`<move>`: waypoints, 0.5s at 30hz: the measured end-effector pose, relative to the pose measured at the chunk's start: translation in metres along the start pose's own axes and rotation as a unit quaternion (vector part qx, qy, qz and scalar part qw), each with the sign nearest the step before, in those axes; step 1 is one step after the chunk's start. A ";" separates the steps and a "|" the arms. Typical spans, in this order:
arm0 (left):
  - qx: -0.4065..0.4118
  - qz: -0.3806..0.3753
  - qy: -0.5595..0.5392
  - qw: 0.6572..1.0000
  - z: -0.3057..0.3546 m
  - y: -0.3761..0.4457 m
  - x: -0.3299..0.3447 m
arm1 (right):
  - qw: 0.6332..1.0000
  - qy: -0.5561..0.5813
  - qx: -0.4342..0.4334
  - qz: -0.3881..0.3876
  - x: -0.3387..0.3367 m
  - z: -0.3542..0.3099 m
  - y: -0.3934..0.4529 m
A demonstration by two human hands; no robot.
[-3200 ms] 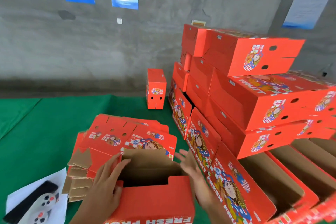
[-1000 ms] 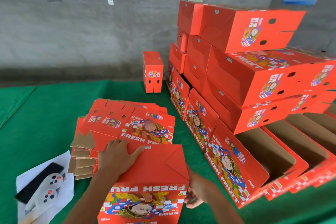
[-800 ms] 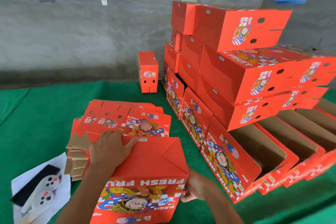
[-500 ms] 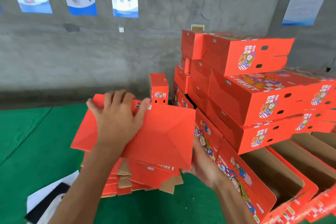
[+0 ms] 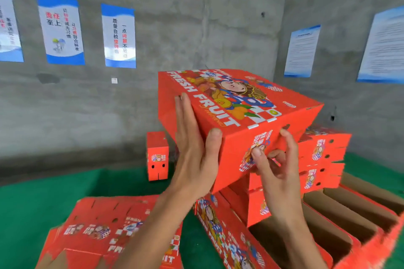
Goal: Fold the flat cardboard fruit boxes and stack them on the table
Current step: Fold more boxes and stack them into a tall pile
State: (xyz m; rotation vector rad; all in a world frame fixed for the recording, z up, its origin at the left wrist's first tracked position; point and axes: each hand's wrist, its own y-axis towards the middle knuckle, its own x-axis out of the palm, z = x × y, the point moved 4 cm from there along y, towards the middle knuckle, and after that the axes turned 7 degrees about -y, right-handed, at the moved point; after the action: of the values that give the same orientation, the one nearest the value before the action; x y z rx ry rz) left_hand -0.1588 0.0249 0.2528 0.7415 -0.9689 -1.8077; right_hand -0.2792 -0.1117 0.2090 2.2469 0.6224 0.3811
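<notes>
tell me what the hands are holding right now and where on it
A folded red cardboard fruit box, raised above the stack. The left hand lies flat against its left side; the right hand pinches its near end panel.

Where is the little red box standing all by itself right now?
The little red box stands upright on the green table cover near the concrete wall, left of the big stack of folded boxes and just left of the left hand.

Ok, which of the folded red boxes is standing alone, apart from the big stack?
The small upright box on the green table by the wall, left of the held box. It touches nothing; the other folded boxes are piled together on the right.
</notes>
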 end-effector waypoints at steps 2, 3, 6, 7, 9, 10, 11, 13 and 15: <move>0.006 -0.011 -0.007 1.000 0.015 0.006 0.027 | 1.000 -0.021 -0.003 0.022 -0.029 -0.006 0.008; 0.012 -0.015 -0.019 1.000 0.022 0.008 0.038 | 0.999 -0.030 -0.008 0.033 -0.043 -0.009 0.011; 0.030 -0.039 -0.062 0.997 0.049 0.010 0.066 | 0.995 -0.064 -0.039 0.061 -0.082 -0.018 0.018; 0.035 -0.049 -0.074 0.995 0.058 0.011 0.074 | 0.994 -0.071 -0.049 0.073 -0.094 -0.020 0.020; 0.054 -0.067 -0.085 0.993 0.075 0.013 0.094 | 0.990 -0.072 -0.067 0.100 -0.119 -0.024 0.028; 0.069 -0.073 -0.084 0.991 0.083 0.015 0.105 | 0.989 -0.070 -0.071 0.109 -0.131 -0.025 0.033; 0.080 -0.078 -0.084 0.990 0.088 0.018 0.118 | 0.988 -0.070 -0.072 0.117 -0.141 -0.025 0.039; 0.077 -0.081 -0.086 0.990 0.092 0.025 0.148 | 0.985 -0.085 -0.071 0.135 -0.161 -0.021 0.053; 0.047 -0.082 -0.097 0.991 0.087 0.036 0.179 | 0.979 -0.121 -0.065 0.151 -0.178 -0.011 0.070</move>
State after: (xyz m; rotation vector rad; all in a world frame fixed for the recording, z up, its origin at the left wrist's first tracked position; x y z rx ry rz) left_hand -0.2836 -0.1227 0.3135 0.7311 -1.1546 -2.0162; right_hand -0.4114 -0.2430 0.2541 2.2179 0.1238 0.2816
